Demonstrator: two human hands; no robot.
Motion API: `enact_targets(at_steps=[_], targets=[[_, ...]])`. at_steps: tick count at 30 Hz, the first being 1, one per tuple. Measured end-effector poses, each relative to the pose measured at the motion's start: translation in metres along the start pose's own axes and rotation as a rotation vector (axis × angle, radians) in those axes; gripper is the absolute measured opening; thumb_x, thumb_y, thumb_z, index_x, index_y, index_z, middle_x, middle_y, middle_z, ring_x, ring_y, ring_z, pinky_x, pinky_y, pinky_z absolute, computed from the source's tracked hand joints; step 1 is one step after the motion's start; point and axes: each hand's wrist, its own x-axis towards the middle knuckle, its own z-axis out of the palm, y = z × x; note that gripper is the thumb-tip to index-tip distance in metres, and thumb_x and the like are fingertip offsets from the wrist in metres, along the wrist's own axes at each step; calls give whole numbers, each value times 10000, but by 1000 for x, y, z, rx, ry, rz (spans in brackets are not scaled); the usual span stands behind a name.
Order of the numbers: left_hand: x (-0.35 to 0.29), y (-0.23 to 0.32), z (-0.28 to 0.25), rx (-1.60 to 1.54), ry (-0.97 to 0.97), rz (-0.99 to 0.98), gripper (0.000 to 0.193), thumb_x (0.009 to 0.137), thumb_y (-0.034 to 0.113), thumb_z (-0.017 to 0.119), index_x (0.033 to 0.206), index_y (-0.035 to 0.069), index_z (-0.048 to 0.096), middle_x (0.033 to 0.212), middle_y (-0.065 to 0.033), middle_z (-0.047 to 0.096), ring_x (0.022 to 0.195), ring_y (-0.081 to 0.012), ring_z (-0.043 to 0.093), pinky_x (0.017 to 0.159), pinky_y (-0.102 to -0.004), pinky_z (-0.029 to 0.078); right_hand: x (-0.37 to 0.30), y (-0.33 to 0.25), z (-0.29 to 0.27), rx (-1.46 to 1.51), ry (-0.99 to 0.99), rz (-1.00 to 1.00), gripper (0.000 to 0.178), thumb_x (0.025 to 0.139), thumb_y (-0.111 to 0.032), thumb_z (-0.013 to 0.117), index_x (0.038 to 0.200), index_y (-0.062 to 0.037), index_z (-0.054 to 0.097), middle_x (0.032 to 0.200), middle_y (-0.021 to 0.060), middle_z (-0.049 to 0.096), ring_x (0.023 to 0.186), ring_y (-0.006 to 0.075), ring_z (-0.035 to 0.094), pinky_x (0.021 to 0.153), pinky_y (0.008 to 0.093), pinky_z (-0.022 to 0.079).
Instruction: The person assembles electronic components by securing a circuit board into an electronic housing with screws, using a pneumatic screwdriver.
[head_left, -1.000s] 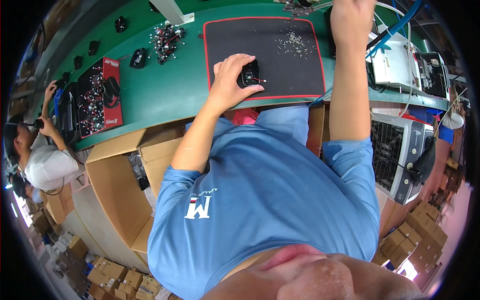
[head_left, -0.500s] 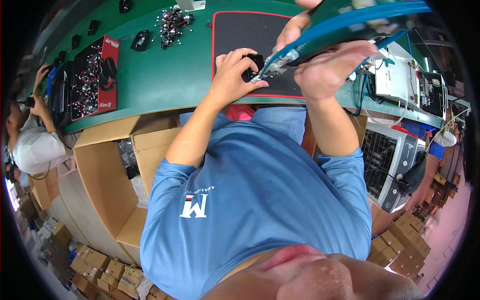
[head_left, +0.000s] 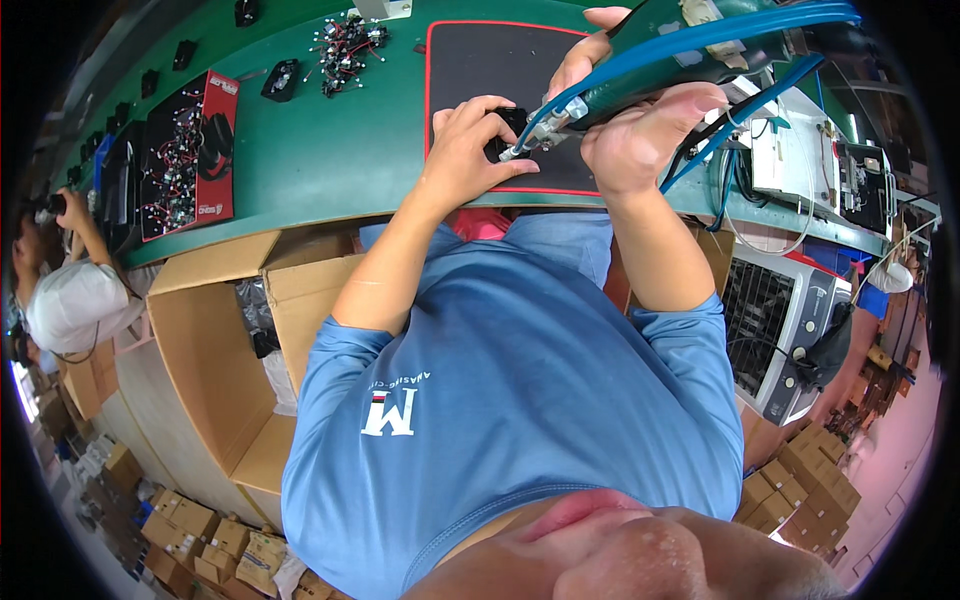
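Observation:
My left hand (head_left: 468,148) rests on a black mat with a red edge (head_left: 470,60), its fingers closed around a small black plastic housing (head_left: 508,118). My right hand (head_left: 635,140) is wrapped round a dark green cylindrical tool (head_left: 645,60) with blue hoses (head_left: 720,38) and a metal nozzle (head_left: 548,125). The tool is tilted, its tip pointing down and left to the housing beside my left thumb. My left fingers hide part of the housing, and whether the tip touches it I cannot tell.
Wired small parts (head_left: 345,50) are heaped on the green bench (head_left: 300,150), near another black housing (head_left: 281,80). A red box (head_left: 217,150) holds more. White equipment (head_left: 790,150) stands right; an open carton (head_left: 215,370) is below left. Another person (head_left: 80,300) sits far left.
The right hand and the green tool have shifted slightly down and left, and the tool has turned a little. The left hand and the housing stay in place.

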Motion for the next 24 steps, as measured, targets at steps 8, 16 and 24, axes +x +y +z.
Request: enact_targets(at_steps=[8,16,24], targets=[[-1,-2,2,-5,0,5,443,636,389,952,861,138,665,1283,-21,645,1108,-240,613,930,-398,360,-4,4,-8,-30,-174,-117,963,874,-888,428,1245,-7,542,798,95,625,687,188,635,629,309,549],[-2,-2,1,17,-27,-44,649,597,370,976,1093,144,624,1269,-15,667,1126,-234,620,954,-391,349,16,-57,41,155,49,-16,1099,838,-958,259,1260,21,523,647,70,585,485,169,557,465,274,489],[3,4,-2,-20,-5,-28,778,575,384,986,1211,135,613,1157,-15,687,1043,-242,633,944,-384,345,18,-4,6,-31,-41,-140,1033,908,-887,288,1297,46,504,789,73,637,643,145,601,586,253,497]])
